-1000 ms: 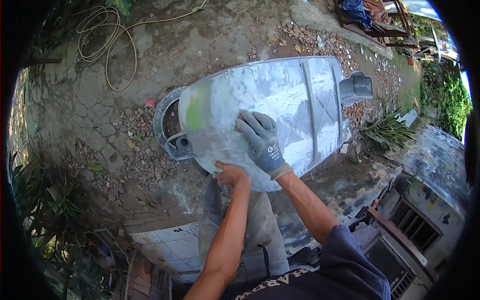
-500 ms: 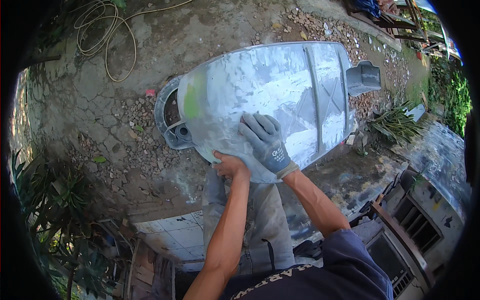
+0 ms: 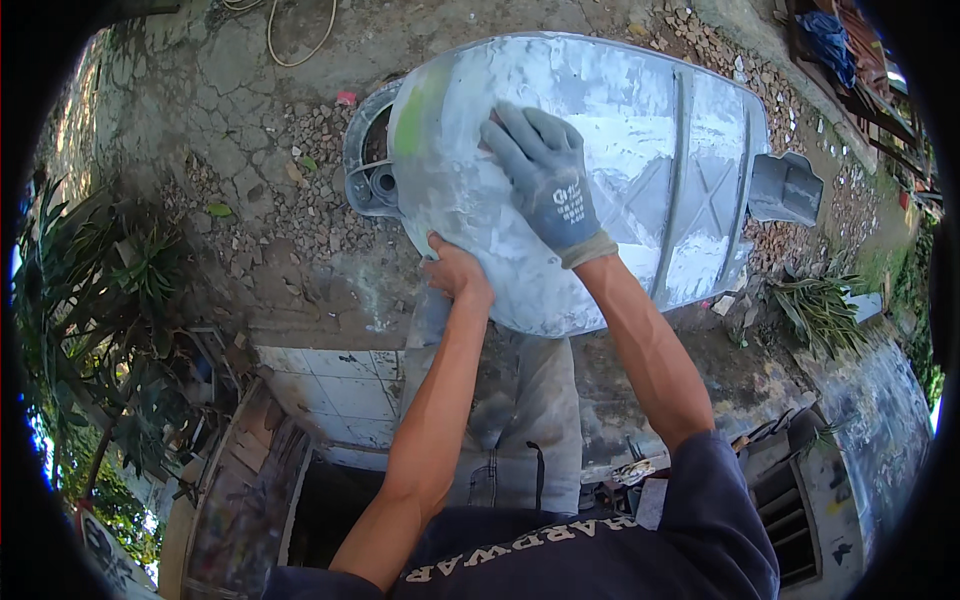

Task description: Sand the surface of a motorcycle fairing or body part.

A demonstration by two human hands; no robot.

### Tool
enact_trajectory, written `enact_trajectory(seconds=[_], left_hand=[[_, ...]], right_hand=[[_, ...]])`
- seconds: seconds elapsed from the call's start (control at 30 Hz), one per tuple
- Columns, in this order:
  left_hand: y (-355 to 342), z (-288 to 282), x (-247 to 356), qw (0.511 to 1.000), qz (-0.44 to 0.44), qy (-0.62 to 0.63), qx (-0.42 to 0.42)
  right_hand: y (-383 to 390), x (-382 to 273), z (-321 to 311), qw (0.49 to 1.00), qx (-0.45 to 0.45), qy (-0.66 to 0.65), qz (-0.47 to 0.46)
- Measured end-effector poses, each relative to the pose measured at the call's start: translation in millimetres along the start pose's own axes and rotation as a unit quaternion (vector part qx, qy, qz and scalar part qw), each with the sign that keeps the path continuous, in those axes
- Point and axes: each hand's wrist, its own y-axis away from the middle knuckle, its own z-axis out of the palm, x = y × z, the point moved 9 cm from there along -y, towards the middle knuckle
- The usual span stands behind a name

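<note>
two hands [image 3: 455,272] [image 3: 545,175] on one grey sanded panel [image 3: 640,150]

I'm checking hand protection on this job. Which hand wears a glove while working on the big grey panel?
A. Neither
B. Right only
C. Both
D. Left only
B: the right hand lies flat on the grey panel in a grey glove, while the bare left hand holds the panel's near edge.

Two forearms reach forward from the lower edge. The bare left hand [image 3: 455,272] curls its fingers in a grip. The right hand [image 3: 548,180], in a grey glove, lies flat, fingers spread.
</note>
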Motion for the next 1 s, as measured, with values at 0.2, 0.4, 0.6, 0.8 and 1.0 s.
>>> enact_trajectory(seconds=[0.2,0.4,0.6,0.8,1.0], left_hand=[[11.2,-2.2,8.1,1.0,0.0,-0.007,0.009],[7.0,-2.8,3.7,0.997,-0.006,0.07,0.019],[10.4,-10.6,12.8,0.999,0.019,0.035,0.03],[4.8,-1.4,10.4,0.999,0.016,0.038,0.006],[2.5,-10.3,11.8,0.999,0.036,0.008,0.035]], right_hand=[[63.0,-12.2,-12.2,0.999,0.007,0.001,0.049],[1.4,32.7,-19.8,1.0,0.027,-0.002,-0.013],[80.6,11.2,-27.5,0.985,0.099,0.053,0.129],[19.0,59.3,-39.9,0.989,0.108,0.024,0.102],[98.4,2.4,-26.9,0.979,0.08,0.039,0.185]])
